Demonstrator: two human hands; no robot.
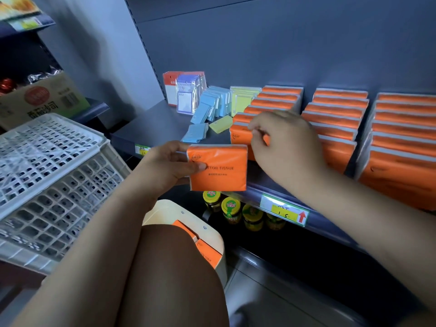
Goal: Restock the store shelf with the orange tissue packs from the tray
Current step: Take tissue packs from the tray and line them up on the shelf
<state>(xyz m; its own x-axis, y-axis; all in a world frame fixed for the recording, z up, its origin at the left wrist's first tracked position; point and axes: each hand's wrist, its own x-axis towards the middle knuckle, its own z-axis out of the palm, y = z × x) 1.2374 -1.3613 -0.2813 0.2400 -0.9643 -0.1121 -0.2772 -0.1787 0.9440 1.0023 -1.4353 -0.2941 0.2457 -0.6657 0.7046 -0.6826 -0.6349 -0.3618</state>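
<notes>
While gripping a fresh tissue pack [219, 168] in the left hand [169, 166], pinching the front shelf pack [238, 135] with the right hand [283, 142], probably to open a slot

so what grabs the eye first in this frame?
The orange tissue pack held up in the left hand at mid-frame, just in front of the shelf edge. Behind it, three rows of orange packs fill the shelf's right side, and the right hand curls over the front of the leftmost row. Below, the cream tray holds more packs.
</notes>
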